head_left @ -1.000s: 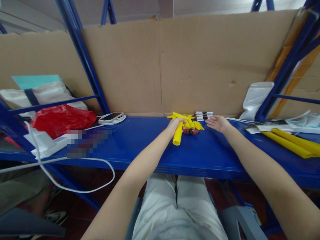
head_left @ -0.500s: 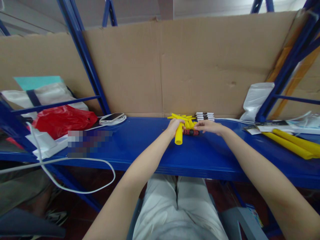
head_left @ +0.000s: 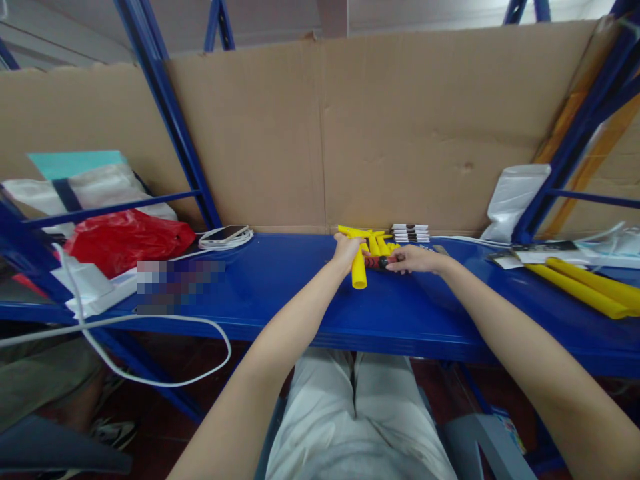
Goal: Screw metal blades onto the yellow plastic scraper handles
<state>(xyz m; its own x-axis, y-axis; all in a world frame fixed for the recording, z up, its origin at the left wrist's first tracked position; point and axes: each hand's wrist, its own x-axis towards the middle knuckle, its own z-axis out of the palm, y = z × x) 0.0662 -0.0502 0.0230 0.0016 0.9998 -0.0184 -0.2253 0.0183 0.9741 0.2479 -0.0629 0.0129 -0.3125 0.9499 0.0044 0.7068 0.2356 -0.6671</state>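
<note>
My left hand is closed around a yellow tube, whose open end points down toward the front edge of the blue shelf. My right hand is closed on the right end of a red and black tool; its kind is not clear. Fingers cover part of the tool. Behind both hands lies a pile of short yellow tube pieces. A small grey metallic piece shows just behind my right wrist.
White packets with black bands stand behind my right hand. Long yellow tubes lie at the right. Leftward are a phone on a coiled white cable, a red plastic bag and a white cable loop. Cardboard walls the back.
My right hand has come down and closed on the red and black tool, which has shifted slightly. My left hand still grips the yellow tube in nearly the same place.
</note>
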